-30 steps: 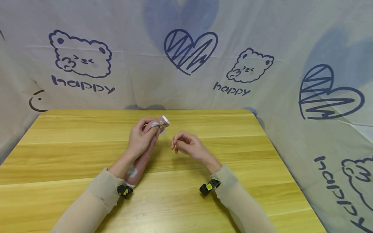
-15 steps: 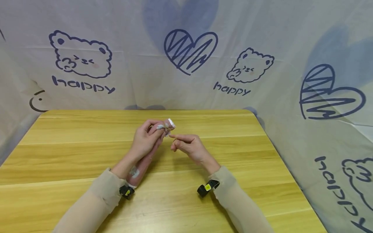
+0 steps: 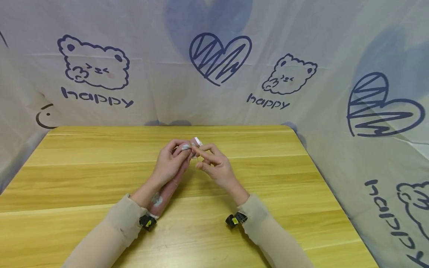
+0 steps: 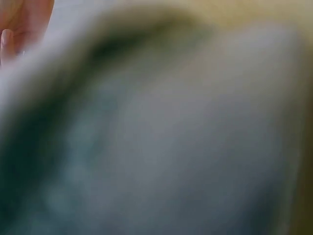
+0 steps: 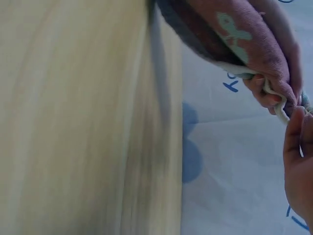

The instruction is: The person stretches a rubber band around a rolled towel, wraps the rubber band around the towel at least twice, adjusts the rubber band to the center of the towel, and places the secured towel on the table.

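Observation:
A pink towel (image 3: 169, 191) with pale patches and a white edge is gathered into a long roll, slanting up and away over the table. My left hand (image 3: 170, 162) grips it near its far end, thumb across the folds. A thin yellowish string (image 3: 197, 159) lies around the gathered end; it is too fine to follow fully. Close beside, my right hand (image 3: 216, 165) pinches at the string, its index finger touching the cloth by the left thumb. In the right wrist view its thumb and finger (image 5: 294, 132) meet at the bunched towel. Blurred cloth (image 4: 171, 137) covers most of the left wrist view.
The wood-grain table (image 3: 285, 178) extends around both arms. Behind and to the right hangs a pale curtain (image 3: 161, 85) with printed bears and hearts, close to the table's edges. Each wrist wears a black camera strap (image 3: 147, 222).
My right hand has moved up and left to the gathered end, its index finger reaching the cloth. My left hand and the towel have shifted slightly right.

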`<action>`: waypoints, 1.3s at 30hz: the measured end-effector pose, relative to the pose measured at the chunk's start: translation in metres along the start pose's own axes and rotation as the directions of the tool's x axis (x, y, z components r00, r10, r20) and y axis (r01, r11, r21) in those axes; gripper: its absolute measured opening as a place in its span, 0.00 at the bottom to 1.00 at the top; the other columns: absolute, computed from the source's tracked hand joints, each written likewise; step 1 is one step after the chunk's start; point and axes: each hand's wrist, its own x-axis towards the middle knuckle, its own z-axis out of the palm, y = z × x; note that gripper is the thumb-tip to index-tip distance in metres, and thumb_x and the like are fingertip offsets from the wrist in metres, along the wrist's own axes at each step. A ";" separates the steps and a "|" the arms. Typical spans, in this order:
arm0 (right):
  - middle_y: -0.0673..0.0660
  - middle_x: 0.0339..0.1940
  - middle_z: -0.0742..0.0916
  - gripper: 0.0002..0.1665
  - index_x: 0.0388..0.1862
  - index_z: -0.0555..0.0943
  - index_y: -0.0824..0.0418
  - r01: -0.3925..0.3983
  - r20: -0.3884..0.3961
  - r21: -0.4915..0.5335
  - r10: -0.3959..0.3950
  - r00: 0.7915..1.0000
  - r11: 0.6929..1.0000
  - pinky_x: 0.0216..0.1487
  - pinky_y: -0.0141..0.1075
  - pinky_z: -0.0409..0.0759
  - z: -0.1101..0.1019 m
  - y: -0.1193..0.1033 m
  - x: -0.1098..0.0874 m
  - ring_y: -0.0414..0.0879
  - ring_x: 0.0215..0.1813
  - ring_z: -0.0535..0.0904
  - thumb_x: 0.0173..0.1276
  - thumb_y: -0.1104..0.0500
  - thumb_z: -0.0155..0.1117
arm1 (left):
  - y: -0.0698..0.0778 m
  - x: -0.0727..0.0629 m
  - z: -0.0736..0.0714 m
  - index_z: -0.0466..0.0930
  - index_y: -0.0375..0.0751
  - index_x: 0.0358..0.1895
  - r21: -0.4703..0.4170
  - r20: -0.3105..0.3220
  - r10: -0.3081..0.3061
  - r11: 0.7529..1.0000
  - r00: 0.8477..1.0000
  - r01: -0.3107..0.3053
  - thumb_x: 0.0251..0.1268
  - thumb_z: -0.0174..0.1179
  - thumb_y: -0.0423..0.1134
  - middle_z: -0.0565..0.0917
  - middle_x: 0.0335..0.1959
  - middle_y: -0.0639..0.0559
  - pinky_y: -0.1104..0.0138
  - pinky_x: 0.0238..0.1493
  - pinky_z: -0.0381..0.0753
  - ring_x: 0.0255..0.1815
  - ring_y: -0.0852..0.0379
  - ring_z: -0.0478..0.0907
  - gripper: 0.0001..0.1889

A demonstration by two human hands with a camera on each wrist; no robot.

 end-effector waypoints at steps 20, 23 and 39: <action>0.66 0.45 0.72 0.56 0.84 0.59 0.53 -0.075 -0.120 -0.216 0.050 0.992 0.974 0.30 0.29 0.62 0.015 0.007 -0.008 0.37 0.29 0.60 0.67 0.22 0.49 | 0.002 -0.001 0.007 0.80 0.32 0.56 -0.017 -0.088 0.013 1.000 0.996 -0.015 0.73 0.64 0.33 0.85 0.53 0.36 0.74 0.44 0.81 0.44 0.60 0.82 0.13; 0.63 0.43 0.72 0.45 0.82 0.63 0.46 0.082 -0.170 -0.249 -0.127 0.977 0.965 0.27 0.30 0.62 0.017 0.010 -0.009 0.40 0.27 0.60 0.72 0.28 0.51 | 0.006 -0.001 0.011 0.80 0.30 0.55 -0.068 -0.114 -0.009 0.998 0.993 0.001 0.73 0.64 0.31 0.84 0.53 0.35 0.74 0.44 0.82 0.44 0.62 0.83 0.13; 0.50 0.48 0.83 0.47 0.66 0.80 0.69 -0.281 -0.415 0.290 0.385 0.824 0.915 0.29 0.27 0.72 0.032 -0.005 -0.005 0.35 0.25 0.66 0.74 0.29 0.52 | 0.014 0.005 0.025 0.77 0.25 0.57 -0.194 -0.239 0.011 0.979 0.971 -0.059 0.71 0.61 0.25 0.82 0.55 0.38 0.76 0.46 0.82 0.48 0.64 0.82 0.14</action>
